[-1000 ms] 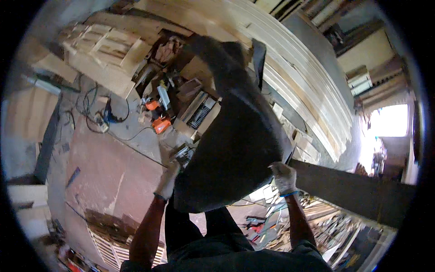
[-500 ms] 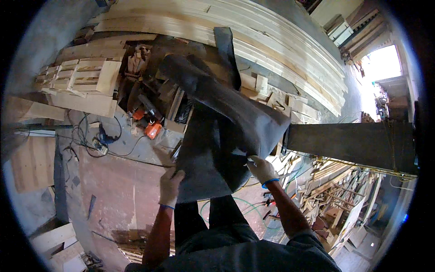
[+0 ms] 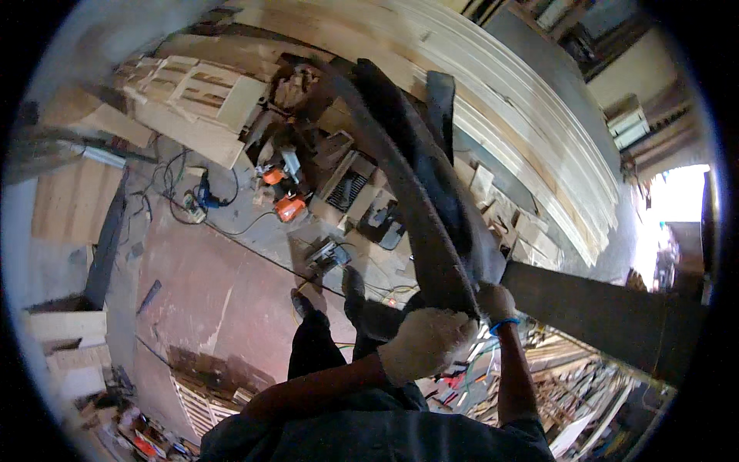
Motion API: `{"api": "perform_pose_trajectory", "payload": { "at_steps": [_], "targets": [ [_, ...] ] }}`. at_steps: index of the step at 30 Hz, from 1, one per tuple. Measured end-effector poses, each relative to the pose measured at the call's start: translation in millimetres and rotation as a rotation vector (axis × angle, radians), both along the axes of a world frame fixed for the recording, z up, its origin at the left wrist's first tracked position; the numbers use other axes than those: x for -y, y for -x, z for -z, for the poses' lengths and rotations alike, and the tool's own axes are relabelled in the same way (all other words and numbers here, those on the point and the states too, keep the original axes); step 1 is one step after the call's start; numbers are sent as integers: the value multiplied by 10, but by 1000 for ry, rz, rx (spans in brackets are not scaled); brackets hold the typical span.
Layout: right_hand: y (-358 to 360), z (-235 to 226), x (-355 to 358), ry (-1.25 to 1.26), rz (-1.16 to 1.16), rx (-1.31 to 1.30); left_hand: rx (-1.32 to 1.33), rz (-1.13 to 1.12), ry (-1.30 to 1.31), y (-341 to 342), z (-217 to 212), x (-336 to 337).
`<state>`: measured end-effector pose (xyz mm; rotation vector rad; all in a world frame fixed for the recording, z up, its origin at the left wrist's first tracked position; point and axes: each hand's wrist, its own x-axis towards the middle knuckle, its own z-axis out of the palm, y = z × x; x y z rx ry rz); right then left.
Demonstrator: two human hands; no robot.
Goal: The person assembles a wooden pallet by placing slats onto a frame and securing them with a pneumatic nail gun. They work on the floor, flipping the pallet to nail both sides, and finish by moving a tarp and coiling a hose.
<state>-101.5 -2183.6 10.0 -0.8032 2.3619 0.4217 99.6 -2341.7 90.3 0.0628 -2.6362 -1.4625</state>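
A large, flexible dark grey sheet [image 3: 419, 223] hangs in long folds in front of me, reaching away toward the stacked boards. Both my hands wear pale work gloves. My left hand [image 3: 431, 343] has crossed in front of my body and is closed at the sheet's near end, its fingertips partly hidden. Just to its right, my right hand [image 3: 496, 302] grips the sheet's near right corner, with a blue band at the glove's cuff. Beyond the folds, a narrower dark piece [image 3: 440, 115] lies against the boards; whether it joins the sheet I cannot tell.
Long pale boards [image 3: 516, 115] are stacked at the far side. A dark plank-like surface [image 3: 600, 316] extends right. Orange-and-grey power tools [image 3: 289, 206], a blue drill [image 3: 206, 191] and cables lie on the floor at left. Wood scraps [image 3: 570, 369] pile up at lower right.
My left hand has moved right and closer to me, beside the right hand. The sheet, spread wide before, is now gathered into narrow folds and swung right, uncovering tools on the floor.
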Motion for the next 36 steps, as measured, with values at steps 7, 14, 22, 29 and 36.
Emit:
{"api": "perform_pose_trajectory", "payload": {
  "at_steps": [7, 14, 22, 29, 36],
  "targets": [
    [-195, -646, 1898, 360, -222, 296, 84, -67, -202, 102, 170, -223],
    [338, 990, 2482, -160, -885, 189, -11, -313, -280, -173, 112, -71],
    [1562, 60, 2441, 472, -846, 351, 83, -475, -599, -500, 112, -472],
    [1035, -2146, 2312, 654, -179, 251, -6, -122, -678, -616, 204, -1132],
    [376, -2729, 1362, 929, 44, 198, 214, -18, -775, -1112, 508, -1486]
  ]
}}
